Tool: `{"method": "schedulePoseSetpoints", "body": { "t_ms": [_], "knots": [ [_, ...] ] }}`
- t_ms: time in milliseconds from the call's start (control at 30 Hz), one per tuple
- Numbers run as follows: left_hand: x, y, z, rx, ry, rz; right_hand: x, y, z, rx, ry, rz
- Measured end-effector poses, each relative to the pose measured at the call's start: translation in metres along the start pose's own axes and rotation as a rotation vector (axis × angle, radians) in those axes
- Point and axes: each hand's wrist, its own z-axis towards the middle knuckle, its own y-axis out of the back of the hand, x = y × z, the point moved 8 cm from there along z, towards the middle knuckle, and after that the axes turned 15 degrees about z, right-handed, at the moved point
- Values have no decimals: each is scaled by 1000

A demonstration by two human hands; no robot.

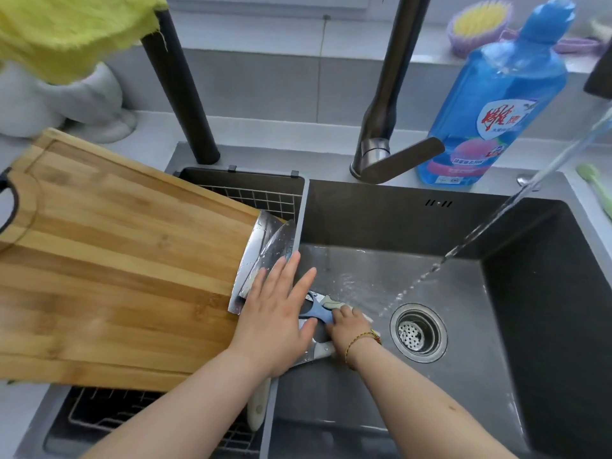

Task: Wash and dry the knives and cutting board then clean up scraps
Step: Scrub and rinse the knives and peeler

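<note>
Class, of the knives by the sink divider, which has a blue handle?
The knife whose blue handle runs between the left hand and right hand; the rest, like the white handle near the left forearm, are pale.

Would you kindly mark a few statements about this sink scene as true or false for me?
1. Water is running into the right basin. True.
2. The cutting board stands upright in that basin. False: it lies across the left basin's rack.
3. The left hand is a fist. False: its fingers are straight, over the knife blades.
4. The right hand grips a blue handle. True.
5. The blue bottle lies in the sink. False: it stands behind it.
</note>
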Motion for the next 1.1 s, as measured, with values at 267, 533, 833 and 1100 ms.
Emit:
{"method": "schedulePoseSetpoints", "body": {
  "t_ms": [267,533,833,1100],
  "knots": [
    [1,0,-1,50,36,44,8,-3,-9,-11,99,-130],
    [-1,3,-5,80,15,14,-18,13,-45,92,-50,54],
    [0,6,-10,90,-5,-31,-21,57,-123,76,-219,201],
    [-11,40,-28,-208,-8,-73,-39,74,-205,-276,-413,610]
  ]
}}
